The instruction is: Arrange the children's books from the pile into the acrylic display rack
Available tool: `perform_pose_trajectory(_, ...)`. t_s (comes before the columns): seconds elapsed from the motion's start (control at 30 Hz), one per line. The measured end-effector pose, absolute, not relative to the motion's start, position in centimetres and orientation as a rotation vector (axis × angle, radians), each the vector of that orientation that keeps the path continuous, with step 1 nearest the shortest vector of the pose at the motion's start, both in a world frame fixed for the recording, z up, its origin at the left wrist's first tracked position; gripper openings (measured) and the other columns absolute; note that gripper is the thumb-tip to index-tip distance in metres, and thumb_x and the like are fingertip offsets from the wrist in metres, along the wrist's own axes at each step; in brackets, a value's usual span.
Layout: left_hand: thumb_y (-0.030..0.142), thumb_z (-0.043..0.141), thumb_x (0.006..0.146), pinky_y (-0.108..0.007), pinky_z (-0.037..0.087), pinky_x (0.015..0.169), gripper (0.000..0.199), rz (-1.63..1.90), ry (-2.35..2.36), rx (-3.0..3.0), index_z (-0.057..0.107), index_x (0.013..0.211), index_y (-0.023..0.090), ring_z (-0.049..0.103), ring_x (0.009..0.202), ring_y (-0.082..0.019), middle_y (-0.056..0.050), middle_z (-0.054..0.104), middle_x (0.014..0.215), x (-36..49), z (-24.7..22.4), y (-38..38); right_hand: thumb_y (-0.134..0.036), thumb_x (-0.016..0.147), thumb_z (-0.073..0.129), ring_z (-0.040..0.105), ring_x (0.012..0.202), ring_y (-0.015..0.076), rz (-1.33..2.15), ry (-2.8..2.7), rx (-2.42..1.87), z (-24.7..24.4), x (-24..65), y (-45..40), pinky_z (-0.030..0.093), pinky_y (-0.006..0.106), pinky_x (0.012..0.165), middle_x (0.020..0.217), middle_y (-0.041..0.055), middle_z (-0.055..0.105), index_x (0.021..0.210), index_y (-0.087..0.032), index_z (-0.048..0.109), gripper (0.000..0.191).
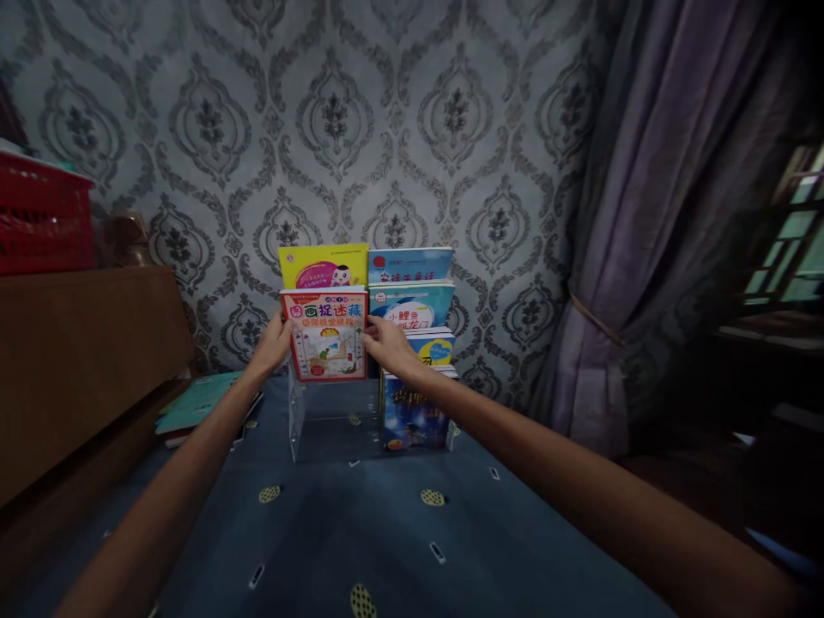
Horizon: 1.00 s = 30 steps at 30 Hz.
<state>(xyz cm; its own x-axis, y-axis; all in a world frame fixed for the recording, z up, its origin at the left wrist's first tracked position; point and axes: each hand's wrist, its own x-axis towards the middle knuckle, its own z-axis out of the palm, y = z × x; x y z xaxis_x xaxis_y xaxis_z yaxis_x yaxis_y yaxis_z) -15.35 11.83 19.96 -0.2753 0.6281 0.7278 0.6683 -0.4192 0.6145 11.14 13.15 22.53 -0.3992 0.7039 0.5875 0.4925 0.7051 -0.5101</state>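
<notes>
My left hand grips the left edge of a picture book with a red border, and my right hand pinches its right edge. The book stands upright in the left column of a clear tiered book rack. Behind it rises a yellow book. In the right column, books stand in steps: a blue one at the back, a teal one, a yellow-and-blue one, and a dark blue one in front. The rack's lower left tier holds no book.
A stack of books lies at the left on the dark blue patterned cloth. Beyond it stands a wooden cabinet with a red plastic basket on top. A tied purple curtain hangs at the right, before patterned wallpaper.
</notes>
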Motion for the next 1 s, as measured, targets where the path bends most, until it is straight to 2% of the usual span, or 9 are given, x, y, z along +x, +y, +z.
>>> perform_pose_trajectory(0.2,0.041,0.047,0.089,-0.051,0.049,0.101,0.041,-1.94,-1.646,-1.964,0.059,0.12,0.017,0.064,0.11,-0.031,-0.013,0.069,0.12,-15.8,20.1,12.5,-0.014,0.081,0.058,0.069,0.086,0.0219,0.363,-2.035,-0.971,22.3,10.2,13.3,0.051,0.029,0.078,0.09,0.0071,0.074,0.099,-0.015,0.068,0.021)
perform_pose_trajectory(0.47,0.044,0.059,0.086,-0.05,0.05,0.1,0.036,-2.011,-1.599,-2.023,0.063,0.111,0.019,0.062,0.112,-0.032,-0.01,0.071,0.114,-16.3,20.1,12.4,-0.011,0.076,0.061,0.069,0.072,0.0187,0.738,-1.871,-0.979,21.3,9.5,13.6,0.054,0.024,0.061,0.076,0.0027,0.069,0.088,-0.016,0.064,0.014)
perform_pose_trajectory(0.7,0.043,0.06,0.083,-0.052,0.05,0.101,0.042,-2.053,-1.553,-2.109,0.061,0.116,0.017,0.06,0.116,-0.032,-0.012,0.069,0.12,-16.2,19.9,12.1,-0.01,0.078,0.059,0.072,0.064,0.0163,1.084,-1.719,-0.871,20.5,8.3,12.3,0.054,0.02,0.049,0.073,-0.0017,0.066,0.109,-0.019,0.053,0.033)
perform_pose_trajectory(0.83,0.045,0.059,0.08,-0.054,0.048,0.104,0.049,-2.068,-1.543,-2.155,0.06,0.12,0.016,0.059,0.12,-0.033,-0.013,0.068,0.124,-16.2,20.0,11.8,-0.008,0.075,0.061,0.07,0.057,0.0142,1.254,-1.594,-0.815,20.5,8.2,11.7,0.05,0.017,0.042,0.07,-0.0048,0.064,0.111,-0.022,0.049,0.04)
perform_pose_trajectory(1.0,0.044,0.057,0.08,-0.052,0.049,0.102,0.047,-2.14,-1.549,-2.148,0.06,0.117,0.016,0.062,0.114,-0.031,-0.011,0.07,0.117,-15.6,19.9,11.7,-0.006,0.078,0.058,0.069,0.053,0.0133,1.317,-1.559,-0.836,20.4,8.4,11.4,0.048,0.016,0.041,0.066,-0.0052,0.064,0.113,-0.022,0.048,0.04)
